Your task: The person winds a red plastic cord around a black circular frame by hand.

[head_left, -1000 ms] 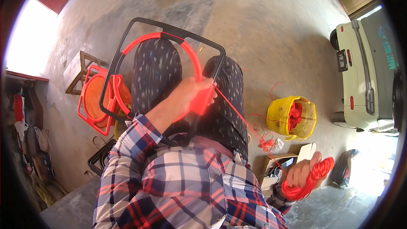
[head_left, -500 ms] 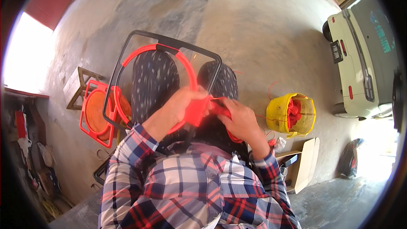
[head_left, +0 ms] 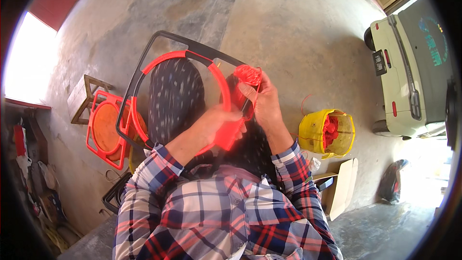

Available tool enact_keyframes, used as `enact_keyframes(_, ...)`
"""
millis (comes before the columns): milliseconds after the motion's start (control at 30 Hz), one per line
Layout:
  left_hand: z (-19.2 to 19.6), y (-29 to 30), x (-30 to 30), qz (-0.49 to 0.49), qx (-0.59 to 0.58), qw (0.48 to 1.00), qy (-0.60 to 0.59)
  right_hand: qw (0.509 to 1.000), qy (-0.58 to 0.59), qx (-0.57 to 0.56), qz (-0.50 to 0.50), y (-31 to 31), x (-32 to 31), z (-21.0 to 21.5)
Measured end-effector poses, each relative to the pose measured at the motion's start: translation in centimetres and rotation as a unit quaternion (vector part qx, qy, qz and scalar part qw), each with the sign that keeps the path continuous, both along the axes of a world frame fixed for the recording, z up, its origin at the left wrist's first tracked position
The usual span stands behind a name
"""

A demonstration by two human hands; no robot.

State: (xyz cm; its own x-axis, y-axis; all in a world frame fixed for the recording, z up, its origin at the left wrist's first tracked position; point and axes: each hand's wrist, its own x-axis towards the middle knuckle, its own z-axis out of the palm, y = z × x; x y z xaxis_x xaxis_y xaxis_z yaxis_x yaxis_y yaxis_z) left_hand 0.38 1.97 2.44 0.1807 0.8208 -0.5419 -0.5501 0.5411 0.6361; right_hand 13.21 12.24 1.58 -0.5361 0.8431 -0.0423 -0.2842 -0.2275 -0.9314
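Across my knees rests a black frame [head_left: 201, 47] with rounded corners and a ring inside it. Parts of the ring are covered in a red wrapping [head_left: 221, 81]. My left hand [head_left: 210, 124] is closed at the ring's lower right side, over a broad red wrapped section [head_left: 227, 136]. Farther up, at the frame's right bar, my right hand [head_left: 266, 105] pinches a bundle of red cord [head_left: 248, 73] with thumb and fingers. The bundle lies over the bar, and red strands run from it down toward my left hand. My left fingertips are partly hidden and blurred.
On the floor at right stands a yellow basket [head_left: 310, 132] holding red cord [head_left: 330, 132]. A cardboard box [head_left: 344, 188] and a dark bag [head_left: 392, 180] are nearer me. At left are a red-framed orange piece [head_left: 105, 130] and a wooden stool [head_left: 79, 98]. A vehicle [head_left: 399, 77] stands far right.
My right hand has moved up and away from me, from beside my left hand to the frame's upper right, carrying the red cord bundle. My left hand stays at the red section.
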Motion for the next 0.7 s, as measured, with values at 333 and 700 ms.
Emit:
enact_keyframes(333, -0.7, -0.1, -0.9, 0.034, -0.013, 0.999, 0.015, 0.835, -0.356, 0.413, -0.074, 0.1, 8.7, 3.0)
enact_keyframes(700, 0.3, 0.0, -1.9, 0.059, -0.016, 0.998, 0.032, 0.963, 0.123, -0.230, -0.065, -7.9, 22.3, -5.3)
